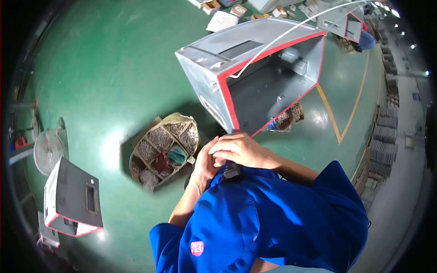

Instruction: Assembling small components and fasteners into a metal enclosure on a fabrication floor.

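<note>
My left hand and my right hand meet close in front of my body, their fingertips bent toward each other. The fingers of both are curled together, and whatever lies between them, if anything, is hidden. Just beyond them stands a grey metal cabinet with red trim round its open side, dark inside. A thin white cable or tube arches down to the cabinet's trimmed edge. To the left of my hands is a sectioned bin with small metal fasteners, a teal item and a dark red item.
Another grey cabinet with red trim stands at lower left, near a round fan. Bags of small parts sit beside the large cabinet on the green floor. Stacked grey panels line the right side. Small boxes lie at the back.
</note>
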`<state>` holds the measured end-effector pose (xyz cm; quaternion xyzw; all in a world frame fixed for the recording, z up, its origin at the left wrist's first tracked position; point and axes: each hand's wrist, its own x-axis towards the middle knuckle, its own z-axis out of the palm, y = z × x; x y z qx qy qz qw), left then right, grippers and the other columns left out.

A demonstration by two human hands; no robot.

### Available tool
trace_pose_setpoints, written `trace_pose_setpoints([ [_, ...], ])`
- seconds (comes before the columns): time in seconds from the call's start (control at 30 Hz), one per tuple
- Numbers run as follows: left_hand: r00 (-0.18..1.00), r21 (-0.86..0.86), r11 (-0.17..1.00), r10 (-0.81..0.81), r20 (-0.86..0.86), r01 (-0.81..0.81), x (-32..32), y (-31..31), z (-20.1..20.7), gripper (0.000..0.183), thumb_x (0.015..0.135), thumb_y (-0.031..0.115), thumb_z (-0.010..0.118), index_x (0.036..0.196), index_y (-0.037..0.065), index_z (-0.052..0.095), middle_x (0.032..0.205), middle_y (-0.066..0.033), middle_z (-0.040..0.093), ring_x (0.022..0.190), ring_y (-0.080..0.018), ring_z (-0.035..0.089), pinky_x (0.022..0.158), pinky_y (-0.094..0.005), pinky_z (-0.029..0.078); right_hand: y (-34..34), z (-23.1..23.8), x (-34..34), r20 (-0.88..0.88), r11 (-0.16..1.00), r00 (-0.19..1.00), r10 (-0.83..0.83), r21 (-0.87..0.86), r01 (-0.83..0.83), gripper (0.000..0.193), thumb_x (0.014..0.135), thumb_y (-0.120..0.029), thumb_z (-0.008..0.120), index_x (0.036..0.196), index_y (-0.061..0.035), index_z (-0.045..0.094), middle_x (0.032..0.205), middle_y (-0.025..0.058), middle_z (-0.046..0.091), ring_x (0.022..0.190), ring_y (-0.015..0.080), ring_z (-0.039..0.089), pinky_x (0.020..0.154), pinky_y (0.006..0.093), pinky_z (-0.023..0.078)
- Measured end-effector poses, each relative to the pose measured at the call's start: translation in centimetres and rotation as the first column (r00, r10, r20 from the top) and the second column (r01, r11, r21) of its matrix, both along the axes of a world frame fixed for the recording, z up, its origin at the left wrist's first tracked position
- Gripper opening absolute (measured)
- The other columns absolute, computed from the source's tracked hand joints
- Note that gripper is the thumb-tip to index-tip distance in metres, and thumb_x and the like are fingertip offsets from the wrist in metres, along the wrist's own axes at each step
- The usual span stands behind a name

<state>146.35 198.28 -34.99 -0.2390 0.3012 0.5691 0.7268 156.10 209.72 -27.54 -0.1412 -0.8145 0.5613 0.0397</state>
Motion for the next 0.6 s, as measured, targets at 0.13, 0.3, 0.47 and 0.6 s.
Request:
trace_pose_setpoints([
  [0.13,1.000,0.147,0.989,-0.027,0.003,0.026,0.0,-1.0,-0.4,0.029,0.096,0.031,0.043,0.083,0.006,0.053,0.059,0.0027,0.044,0.044,-0.0052,0.035,0.036,-0.0173,0.023,-1.0,-0.8,0.9,0.062,0.992,0.992,-0.110,-0.059,0.114,0.013,0.085,-0.013,0.059,0.093,-0.0026,0.058,0.077,0.0107,0.064,0.074,0.0222,0.065,0.064,0.0317,0.050],
  [0.3,0.995,0.224,0.969,-0.097,-0.022,0.099,0.2,-2.6,-0.7,0.027,0.095,0.032,0.044,0.085,0.008,0.052,0.058,0.0047,0.039,0.043,-0.0040,0.031,0.036,-0.0159,0.023,-2.3,-0.1,2.0,0.046,0.988,0.988,-0.151,-0.012,0.151,0.010,0.085,-0.011,0.062,0.088,-0.0013,0.058,0.069,0.0077,0.062,0.063,0.0125,0.061,0.058,0.0267,0.048],
  [0.47,0.987,0.239,0.959,-0.130,-0.096,0.150,0.6,-3.7,-0.2,0.025,0.094,0.031,0.045,0.081,0.010,0.050,0.058,0.0051,0.037,0.045,-0.0039,0.031,0.036,-0.0155,0.023,-4.1,-1.3,2.6,0.118,0.933,0.955,-0.273,-0.208,0.293,0.009,0.086,-0.008,0.061,0.089,0.0001,0.059,0.071,0.0047,0.061,0.067,0.0091,0.058,0.060,0.0249,0.048],
  [0.6,0.973,0.265,0.938,-0.198,-0.120,0.223,1.2,-3.8,-0.6,0.026,0.095,0.030,0.044,0.079,0.010,0.049,0.059,0.0047,0.039,0.046,-0.0039,0.030,0.037,-0.0165,0.021,-4.6,-3.1,3.3,0.039,0.884,0.901,-0.433,-0.176,0.433,0.009,0.086,-0.007,0.059,0.086,0.0015,0.058,0.070,0.0067,0.063,0.065,0.0109,0.061,0.059,0.0243,0.048],
])
